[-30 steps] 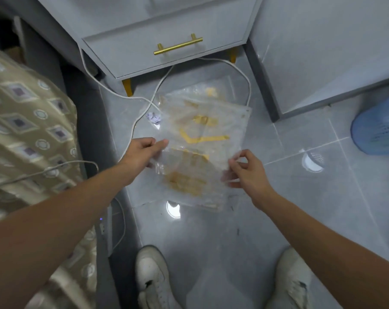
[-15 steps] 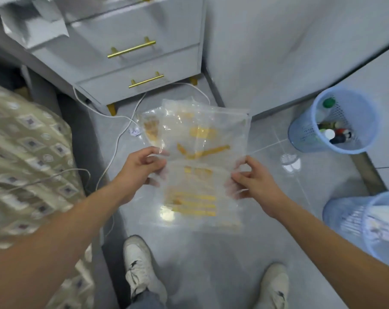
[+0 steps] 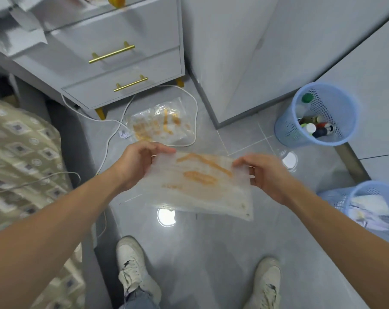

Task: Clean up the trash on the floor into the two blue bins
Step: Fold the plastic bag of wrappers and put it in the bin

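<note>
1. The left hand (image 3: 136, 162) pinches the far left corner of a clear plastic bag (image 3: 200, 188) with orange print, thumb on top and fingers curled beneath.
2. The right hand (image 3: 263, 176) grips the bag's far right corner in the same way, so the bag hangs between both hands above the grey tiled floor (image 3: 211, 253), tilted down toward the person.
3. A second clear bag (image 3: 159, 124) with orange print lies on the floor below the drawer cabinet (image 3: 122, 63), with a white cable (image 3: 194, 112) looped around it.
4. A small crumpled paper scrap (image 3: 124, 134) lies just left of that bag.
5. A blue bin (image 3: 315, 114) holding bottles stands to the right, by the wall.
6. Another blue bin (image 3: 372, 210), holding paper, stands nearer at the right edge.
7. Two white shoes (image 3: 133, 268) stand below the bag.
</note>
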